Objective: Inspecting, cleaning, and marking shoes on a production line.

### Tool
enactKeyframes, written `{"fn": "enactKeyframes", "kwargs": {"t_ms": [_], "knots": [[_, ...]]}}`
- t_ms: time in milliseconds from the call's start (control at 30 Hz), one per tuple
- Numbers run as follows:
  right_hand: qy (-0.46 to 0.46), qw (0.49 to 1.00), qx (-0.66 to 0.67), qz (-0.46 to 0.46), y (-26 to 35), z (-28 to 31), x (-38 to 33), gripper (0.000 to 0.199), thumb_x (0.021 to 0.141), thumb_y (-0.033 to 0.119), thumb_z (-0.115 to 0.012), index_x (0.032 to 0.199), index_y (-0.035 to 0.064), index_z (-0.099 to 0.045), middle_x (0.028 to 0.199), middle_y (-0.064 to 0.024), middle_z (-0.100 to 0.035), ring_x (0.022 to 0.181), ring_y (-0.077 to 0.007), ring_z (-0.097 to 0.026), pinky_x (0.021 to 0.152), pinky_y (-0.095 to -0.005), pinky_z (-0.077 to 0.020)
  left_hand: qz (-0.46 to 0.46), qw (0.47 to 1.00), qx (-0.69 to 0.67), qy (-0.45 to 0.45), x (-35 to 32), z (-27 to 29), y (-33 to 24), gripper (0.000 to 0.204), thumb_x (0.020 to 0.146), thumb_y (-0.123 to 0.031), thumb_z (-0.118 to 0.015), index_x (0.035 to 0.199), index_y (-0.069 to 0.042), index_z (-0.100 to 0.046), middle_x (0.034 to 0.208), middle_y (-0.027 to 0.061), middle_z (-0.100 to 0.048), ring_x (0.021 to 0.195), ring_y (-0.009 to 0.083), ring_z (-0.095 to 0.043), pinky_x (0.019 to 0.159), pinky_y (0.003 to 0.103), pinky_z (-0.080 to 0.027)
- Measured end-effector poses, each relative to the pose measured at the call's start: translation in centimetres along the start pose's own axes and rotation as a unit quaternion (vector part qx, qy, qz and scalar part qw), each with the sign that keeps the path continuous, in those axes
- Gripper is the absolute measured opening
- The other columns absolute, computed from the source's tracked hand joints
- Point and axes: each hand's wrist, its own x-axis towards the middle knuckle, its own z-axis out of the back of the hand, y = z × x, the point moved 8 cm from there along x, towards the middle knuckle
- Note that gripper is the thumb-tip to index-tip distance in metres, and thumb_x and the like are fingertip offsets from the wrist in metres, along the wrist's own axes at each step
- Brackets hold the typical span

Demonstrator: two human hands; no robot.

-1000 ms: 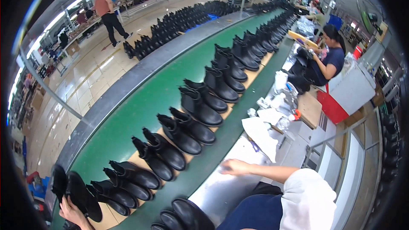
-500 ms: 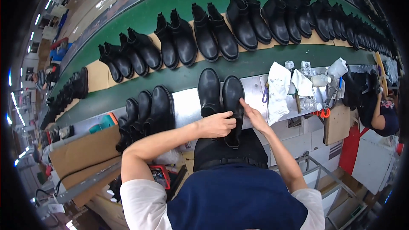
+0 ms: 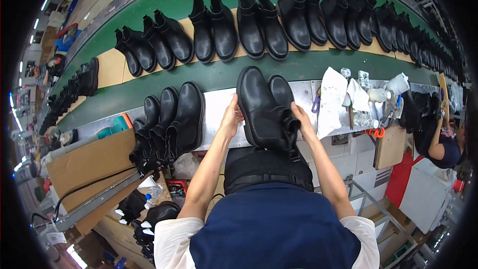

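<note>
A pair of black ankle boots sits at the work edge before me, toes pointing away. The left boot [image 3: 260,104] leans on its side and overlaps the right boot [image 3: 282,91]. Along the outer side of the left boot lies my left hand [image 3: 231,116], fingers against its sole edge. My right hand [image 3: 302,121] grips the right boot from its outer side, the thumb along the upper. Between them the two hands clasp the pair; some fingertips are hidden behind the boots. Several more black boots [image 3: 185,114] stand close together to the left of my left hand.
Paired boots [image 3: 254,30] line the far green belt [image 3: 214,77] on cardboard. Right of my hands are a white cloth [image 3: 332,97], clear bottles [image 3: 365,120] and orange-handled scissors [image 3: 378,132]. A cardboard sheet [image 3: 89,169] stands lower left. Another person [image 3: 440,139] works at far right.
My left hand has moved from the right boot's shaft to the left boot's outer side. The left boot has tipped over against the right one. My right hand stays beside the right boot.
</note>
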Motion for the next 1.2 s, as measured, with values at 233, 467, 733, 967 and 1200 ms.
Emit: {"fn": "enactKeyframes", "kwargs": {"t_ms": [233, 467, 733, 967, 1200], "knots": [[0.036, 0.996, 0.077, -0.038, 2.2, -0.1, -0.3, 0.068, 0.082, 0.059, -0.048, 0.105, -0.005, -0.058, 0.091, -0.0094, -0.062, 0.082, -0.0163, -0.057, 0.074, -0.025, -0.0427, -0.068, 0.992, -0.035, 0.099, -5.5, -4.1, -7.6, 0.076, 0.088, -0.06, -0.03, 0.117, 0.008, -0.047, 0.094, 0.0063, -0.048, 0.078, 0.0115, -0.046, 0.074, 0.027, -0.041], [0.036, 0.986, 0.151, -0.063, 4.4, -0.7, -1.2, 0.062, 0.083, 0.056, -0.049, 0.101, -0.0023, -0.06, 0.087, -0.0063, -0.062, 0.074, -0.0131, -0.056, 0.068, -0.0229, -0.0424, -0.078, 0.993, -0.026, 0.082, -5.1, -4.0, -7.1, 0.069, 0.088, -0.059, -0.032, 0.122, -0.001, -0.047, 0.107, 0.0079, -0.051, 0.086, 0.0165, -0.05, 0.076, 0.034, -0.042], [0.077, 0.974, 0.177, 0.115, 15.9, -2.4, -3.1, 0.054, 0.091, 0.045, -0.041, 0.117, -0.0008, -0.053, 0.093, -0.0022, -0.056, 0.071, -0.0078, -0.049, 0.07, -0.0222, -0.0406, -0.054, 0.957, -0.225, 0.172, -0.8, -4.8, -3.4, 0.068, 0.087, -0.059, -0.031, 0.127, -0.004, -0.04, 0.119, 0.0129, -0.051, 0.106, 0.0248, -0.052, 0.095, 0.038, -0.039], [0.07, 0.976, 0.039, 0.202, 15.9, -3.0, -2.6, 0.054, 0.093, 0.04, -0.04, 0.121, -0.0064, -0.046, 0.098, -0.0082, -0.057, 0.08, -0.011, -0.052, 0.074, -0.0238, -0.0407, -0.072, 0.933, -0.325, 0.139, -0.3, -5.0, -4.9, 0.067, 0.089, -0.057, -0.031, 0.127, -0.004, -0.041, 0.116, 0.0117, -0.052, 0.104, 0.0241, -0.053, 0.091, 0.035, -0.042], [-0.069, 0.954, -0.04, 0.289, 14.3, -3.2, -2.2, 0.062, 0.091, 0.048, -0.037, 0.119, -0.0063, -0.043, 0.105, -0.0231, -0.057, 0.102, -0.0315, -0.053, 0.087, -0.0341, -0.0385, -0.201, 0.941, -0.251, 0.101, 1.4, -1.3, -5.4, 0.064, 0.089, -0.056, -0.031, 0.123, -0.004, -0.042, 0.111, 0.01, -0.053, 0.099, 0.0199, -0.054, 0.088, 0.033, -0.043]]}}
